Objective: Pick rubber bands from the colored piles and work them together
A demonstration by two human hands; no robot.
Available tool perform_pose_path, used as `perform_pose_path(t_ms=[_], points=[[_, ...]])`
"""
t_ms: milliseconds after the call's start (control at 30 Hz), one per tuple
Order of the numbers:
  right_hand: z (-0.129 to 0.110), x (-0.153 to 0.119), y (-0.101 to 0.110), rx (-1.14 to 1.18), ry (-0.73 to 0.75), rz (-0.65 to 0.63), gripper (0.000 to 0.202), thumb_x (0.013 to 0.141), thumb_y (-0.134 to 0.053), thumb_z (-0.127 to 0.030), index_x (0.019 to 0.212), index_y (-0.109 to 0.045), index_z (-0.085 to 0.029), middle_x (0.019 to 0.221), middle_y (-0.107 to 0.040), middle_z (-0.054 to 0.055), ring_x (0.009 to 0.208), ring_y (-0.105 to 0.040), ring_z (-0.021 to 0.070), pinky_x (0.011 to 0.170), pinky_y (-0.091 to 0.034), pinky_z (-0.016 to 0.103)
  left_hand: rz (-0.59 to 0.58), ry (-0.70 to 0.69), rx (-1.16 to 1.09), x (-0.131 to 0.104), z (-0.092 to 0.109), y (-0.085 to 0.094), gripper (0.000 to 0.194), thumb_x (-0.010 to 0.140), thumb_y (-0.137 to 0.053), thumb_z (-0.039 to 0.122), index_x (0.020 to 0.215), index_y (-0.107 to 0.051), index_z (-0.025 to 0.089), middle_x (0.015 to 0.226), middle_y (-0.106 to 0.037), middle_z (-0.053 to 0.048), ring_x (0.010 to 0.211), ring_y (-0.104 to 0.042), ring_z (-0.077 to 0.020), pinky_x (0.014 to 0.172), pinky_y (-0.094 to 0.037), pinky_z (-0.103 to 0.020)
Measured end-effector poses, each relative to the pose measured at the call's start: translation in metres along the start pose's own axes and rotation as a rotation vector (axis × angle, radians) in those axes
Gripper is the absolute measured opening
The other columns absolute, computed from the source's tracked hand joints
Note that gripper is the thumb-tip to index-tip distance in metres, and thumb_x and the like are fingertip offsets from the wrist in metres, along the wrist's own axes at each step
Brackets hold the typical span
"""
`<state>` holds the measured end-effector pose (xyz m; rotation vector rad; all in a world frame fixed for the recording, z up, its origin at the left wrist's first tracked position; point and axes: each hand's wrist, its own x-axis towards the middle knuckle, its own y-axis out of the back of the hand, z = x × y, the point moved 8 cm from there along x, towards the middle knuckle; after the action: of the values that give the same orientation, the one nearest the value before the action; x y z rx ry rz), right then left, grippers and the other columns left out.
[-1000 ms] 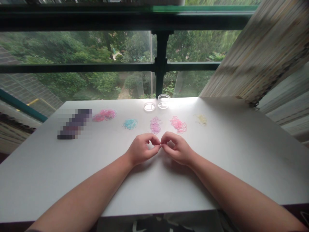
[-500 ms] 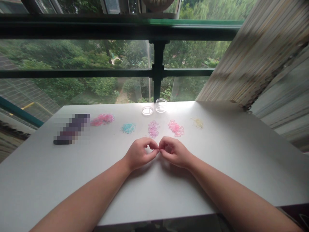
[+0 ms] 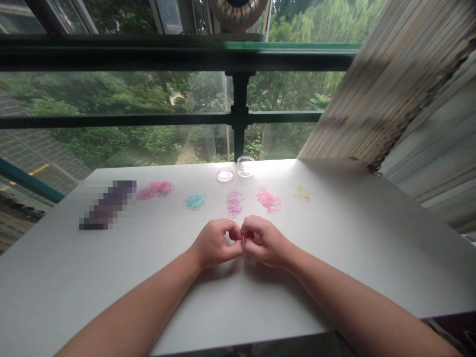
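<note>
My left hand [image 3: 219,243] and my right hand [image 3: 266,241] meet fingertip to fingertip above the white table [image 3: 208,312]. Both are closed in a pinch; whatever lies between the fingers is too small or hidden to name. Just beyond them is a pile of small purple rubber bands [image 3: 234,203], with pink rubber bands [image 3: 269,200] to its right. Blue rubber bands [image 3: 196,201] lie to the left, and a mixed pink pile [image 3: 156,189] farther left. A few pale yellow rubber bands [image 3: 301,192] sit at the right end of the row.
A clear round container [image 3: 246,167] and its flat clear lid [image 3: 225,174] stand at the table's far edge by the window. A blurred-out dark object [image 3: 108,204] lies at the left. A striped curtain [image 3: 345,94] hangs on the right.
My fingers have shifted their pinch, with the right fingers curled in more and the thumbs lower. The whole view has tilted up slightly; the piles stay in place.
</note>
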<state>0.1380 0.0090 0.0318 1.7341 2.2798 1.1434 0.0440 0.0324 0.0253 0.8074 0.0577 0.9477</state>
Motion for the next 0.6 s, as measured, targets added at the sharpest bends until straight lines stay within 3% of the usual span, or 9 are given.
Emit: perform_pose_path(t_ms=[267, 433, 600], points=[[-0.004, 0.001, 0.003, -0.145, 0.069, 0.037, 0.015, 0.061, -0.048, -0.006, 0.068, -0.044, -0.019, 0.067, -0.05, 0.0, 0.066, -0.045, 0.0147, 0.064, -0.037, 0.027, -0.073, 0.083, -0.025, 0.001, -0.006, -0.005, 0.004, 0.064, -0.054, 0.013, 0.061, -0.053, 0.016, 0.059, -0.056, 0.002, 0.055, -0.049, -0.009, 0.055, -0.04, -0.021], [0.005, 0.001, 0.008, -0.078, 0.025, 0.094, 0.015, 0.062, -0.049, -0.006, 0.068, -0.046, -0.019, 0.067, -0.051, -0.001, 0.061, -0.046, 0.0124, 0.058, -0.038, 0.024, -0.048, 0.094, -0.04, 0.001, -0.006, -0.002, 0.004, 0.065, -0.053, 0.013, 0.062, -0.053, 0.016, 0.06, -0.056, 0.002, 0.057, -0.05, -0.0095, 0.058, -0.04, -0.021], [0.009, 0.0, 0.008, -0.037, 0.005, 0.044, 0.015, 0.066, -0.05, -0.005, 0.073, -0.05, -0.019, 0.07, -0.054, 0.0, 0.065, -0.049, 0.0122, 0.061, -0.041, 0.025, -0.007, 0.075, -0.033, 0.002, -0.007, 0.002, 0.003, 0.068, -0.053, 0.014, 0.066, -0.054, 0.016, 0.064, -0.057, 0.002, 0.061, -0.051, -0.0103, 0.061, -0.041, -0.022]])
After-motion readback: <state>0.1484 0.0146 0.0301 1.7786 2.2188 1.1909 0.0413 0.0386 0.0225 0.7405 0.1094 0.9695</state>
